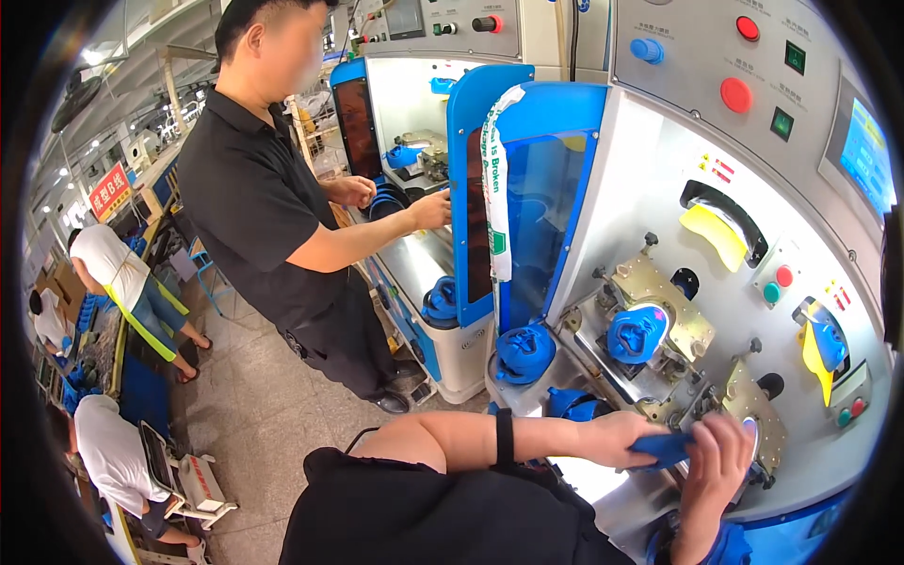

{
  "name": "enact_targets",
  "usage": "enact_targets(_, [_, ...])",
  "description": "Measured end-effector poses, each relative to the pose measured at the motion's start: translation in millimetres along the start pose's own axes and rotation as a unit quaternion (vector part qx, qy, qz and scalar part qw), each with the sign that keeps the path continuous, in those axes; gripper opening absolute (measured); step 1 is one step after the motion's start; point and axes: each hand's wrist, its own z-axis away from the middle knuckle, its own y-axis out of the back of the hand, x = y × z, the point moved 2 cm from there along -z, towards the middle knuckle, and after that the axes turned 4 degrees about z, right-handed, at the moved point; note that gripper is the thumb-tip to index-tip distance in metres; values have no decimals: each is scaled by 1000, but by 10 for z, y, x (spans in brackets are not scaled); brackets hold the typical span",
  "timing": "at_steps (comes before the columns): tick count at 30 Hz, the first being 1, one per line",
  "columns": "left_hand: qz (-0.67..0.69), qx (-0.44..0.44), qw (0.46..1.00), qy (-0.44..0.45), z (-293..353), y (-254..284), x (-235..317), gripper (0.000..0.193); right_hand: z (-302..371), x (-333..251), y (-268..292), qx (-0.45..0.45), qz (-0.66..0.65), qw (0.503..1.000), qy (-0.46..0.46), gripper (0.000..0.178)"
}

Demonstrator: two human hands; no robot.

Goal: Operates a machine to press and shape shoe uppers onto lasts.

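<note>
My left hand [612, 440] grips a blue shoe upper [662, 450] by its left end, in front of the lower clamping station. At the upper's other end my right hand [719, 460] bends its fingers over it; its fingertips are partly hidden. Just beyond the right hand is the lower metal clamp plate [761, 424]. Another blue shoe upper [637, 335] sits in the upper station, beside its brass-coloured plate [664, 297]. On the metal ledge to the left rest a rounded blue upper [525, 355] and a further blue upper [576, 404].
A machine panel [702, 66] with knobs and buttons hangs above. A blue-framed door [551, 202] stands at the left. Beyond it, a co-worker in black [254, 188] reaches toward a neighbouring machine. More blue uppers [725, 546] lie below my right forearm.
</note>
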Motion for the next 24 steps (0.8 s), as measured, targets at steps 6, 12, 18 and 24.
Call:
enact_targets(6, [618, 129, 776, 4, 103, 456, 46, 45, 335, -246, -368, 3, -188, 981, -36, 36])
enact_targets(12, [646, 107, 756, 16, 273, 516, -23, 52, 299, -482, -687, 48, -262, 962, -51, 36])
enact_targets(18, [655, 215, 724, 21, 70, 900, -226, 50, 16, -440, -772, -2, -234, 972, -23, 40])
enact_targets(24, [678, 208, 699, 93, 387, 1118, -612, 52, -683, 146, -1017, 80, -148, 983, -67, 35])
